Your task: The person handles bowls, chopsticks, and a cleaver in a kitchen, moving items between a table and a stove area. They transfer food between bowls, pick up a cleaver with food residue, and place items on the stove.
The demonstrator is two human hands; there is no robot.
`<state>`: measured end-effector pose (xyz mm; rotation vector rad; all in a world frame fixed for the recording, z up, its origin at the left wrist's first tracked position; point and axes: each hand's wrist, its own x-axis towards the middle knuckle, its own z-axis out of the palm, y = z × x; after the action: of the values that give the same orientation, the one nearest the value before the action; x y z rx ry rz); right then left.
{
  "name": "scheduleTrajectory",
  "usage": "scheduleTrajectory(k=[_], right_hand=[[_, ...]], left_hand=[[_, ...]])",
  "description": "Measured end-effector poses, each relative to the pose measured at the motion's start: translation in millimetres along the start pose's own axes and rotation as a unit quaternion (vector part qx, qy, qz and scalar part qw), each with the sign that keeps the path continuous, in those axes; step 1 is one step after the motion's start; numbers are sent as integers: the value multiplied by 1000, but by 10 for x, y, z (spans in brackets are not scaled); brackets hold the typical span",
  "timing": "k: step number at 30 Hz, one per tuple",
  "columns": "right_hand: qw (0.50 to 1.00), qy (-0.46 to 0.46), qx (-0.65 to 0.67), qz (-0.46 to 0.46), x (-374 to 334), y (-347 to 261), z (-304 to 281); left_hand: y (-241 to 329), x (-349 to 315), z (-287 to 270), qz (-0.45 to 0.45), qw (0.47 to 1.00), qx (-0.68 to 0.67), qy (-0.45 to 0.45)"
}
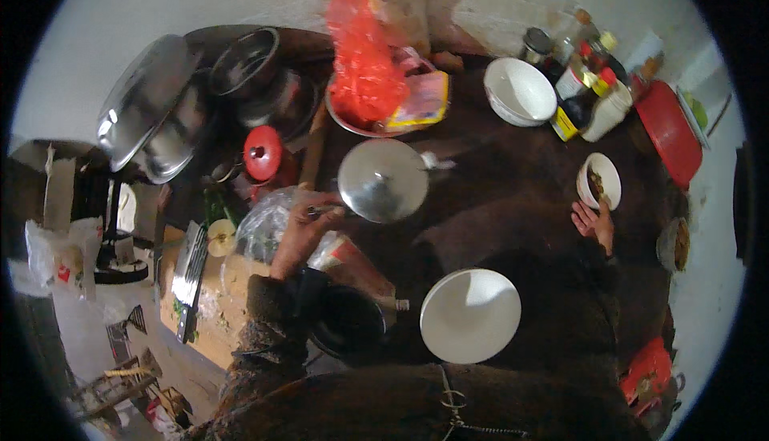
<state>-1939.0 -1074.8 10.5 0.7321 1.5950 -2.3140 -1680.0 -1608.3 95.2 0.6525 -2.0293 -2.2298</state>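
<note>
right hand [594, 225] at the right side of the worktop [489, 189], against the near edge of a small white bowl [607, 175] with brownish food inside. one digit up at the rim, other fingers fanned out to the left; firm grip or mere touch, cannot tell. the bowl sits well apart from the other dishes, below a cluster of seasoning bottles [589, 92].

left hand [311, 223] out over the left half, fingers bent inward, gap narrow; something small may be at the fingertips, too blurred to tell. fingertips just beside the edge of a round metal lid [383, 181] with a central knob. clear plastic bag [264, 221] next to the wrist.

further left: wooden cutting board [216, 313], cleaver [191, 269] lying on it, a cut pale-yellow piece [222, 238] near the blade.

nearest the body, large white bowl [470, 321], shadow across its inside. far side: red plastic bag [360, 72] in a basin [352, 126]; another white bowl [519, 92] left of the bottles.
</note>
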Motion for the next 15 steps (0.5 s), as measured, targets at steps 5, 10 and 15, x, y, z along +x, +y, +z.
scheduleTrajectory(k=[5, 10, 15], right_hand=[[999, -32, -10, 24, 85, 29, -43], [994, -70, -80, 23, -199, -8, 280], [981, -143, -125, -32, -446, -251, 995]], left_hand=[[96, -6, 84, 0, 999, 5, -32], [145, -28, 108, -1, 998, -25, -54], [84, -6, 74, 8, 997, -38, -74]])
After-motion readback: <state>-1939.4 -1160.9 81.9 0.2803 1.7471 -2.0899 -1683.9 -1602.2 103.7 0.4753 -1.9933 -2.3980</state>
